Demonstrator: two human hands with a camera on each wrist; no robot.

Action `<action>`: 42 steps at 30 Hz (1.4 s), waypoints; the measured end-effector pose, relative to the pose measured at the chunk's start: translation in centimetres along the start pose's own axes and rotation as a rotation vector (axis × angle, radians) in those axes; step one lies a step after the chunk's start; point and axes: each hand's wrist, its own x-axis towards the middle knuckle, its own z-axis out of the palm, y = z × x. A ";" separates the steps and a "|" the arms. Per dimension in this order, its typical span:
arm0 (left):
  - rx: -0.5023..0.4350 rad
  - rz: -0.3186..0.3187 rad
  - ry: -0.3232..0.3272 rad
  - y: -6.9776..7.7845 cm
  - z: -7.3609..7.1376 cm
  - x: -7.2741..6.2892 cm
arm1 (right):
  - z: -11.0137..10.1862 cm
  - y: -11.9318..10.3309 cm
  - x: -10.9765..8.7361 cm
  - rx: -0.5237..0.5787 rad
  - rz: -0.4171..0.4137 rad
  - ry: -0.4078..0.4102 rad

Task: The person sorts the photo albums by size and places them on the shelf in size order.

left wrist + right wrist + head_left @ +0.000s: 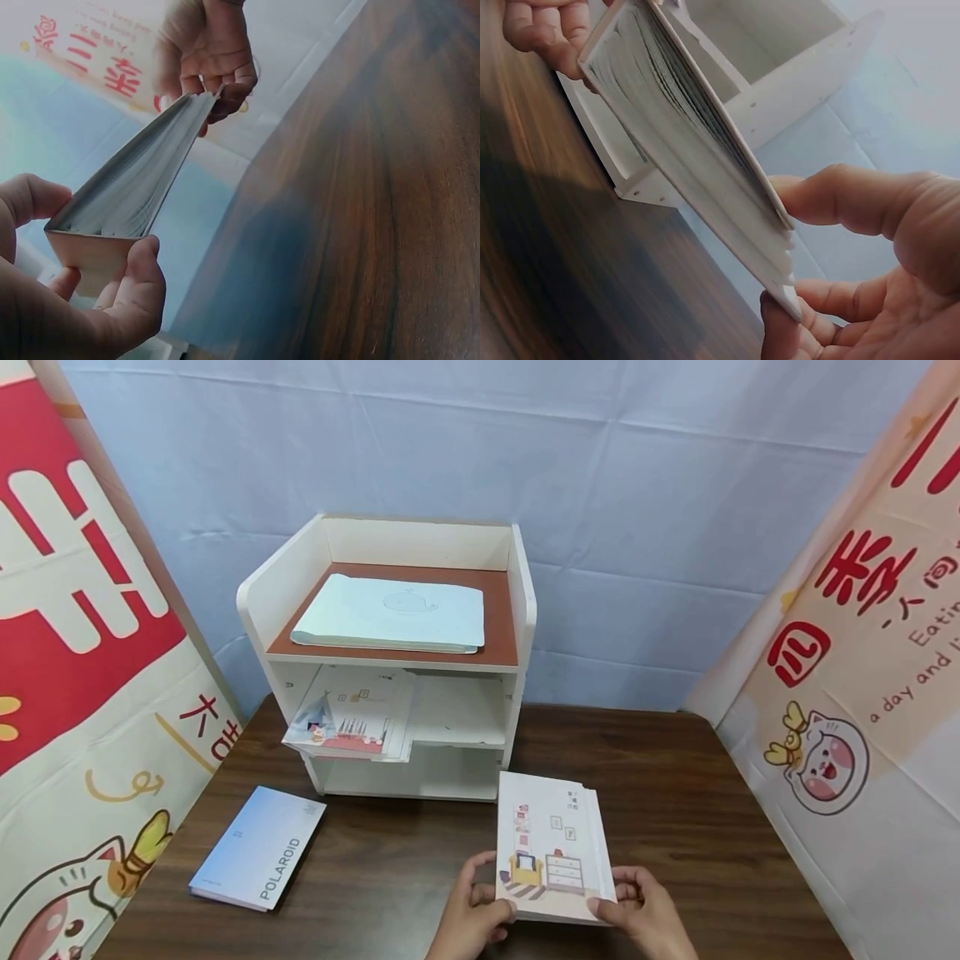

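Note:
A thick white album with a drawn yellow armchair and chest of drawers on its cover is held above the table's front part. My left hand grips its left edge, thumb on the cover. At the opposite edge my right hand pinches it between thumb and fingers. The left wrist view shows the album raised off the wood, spine between the left hand's thumb and fingers. Its page edges fan slightly in the right wrist view, where the right hand holds the opening side.
A white shelf unit stands at the back. A pale blue album lies on its brown top; another illustrated album juts from the middle shelf. A blue-white POLAROID album lies on the table at left. Cloth hangs around.

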 end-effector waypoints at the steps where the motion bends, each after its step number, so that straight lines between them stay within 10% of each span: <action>1: 0.000 -0.001 0.003 0.1 -0.1 -0.1 | 0.2 -0.1 -0.1 0.008 -0.006 0.001; 24: -0.039 0.016 0.044 2.6 -3.4 -1.9 | 3.1 -2.4 -1.6 0.235 -0.134 -0.018; 42: -0.153 0.069 0.038 4.3 -4.7 -3.1 | 5.1 -3.9 -2.4 0.651 -0.134 -0.119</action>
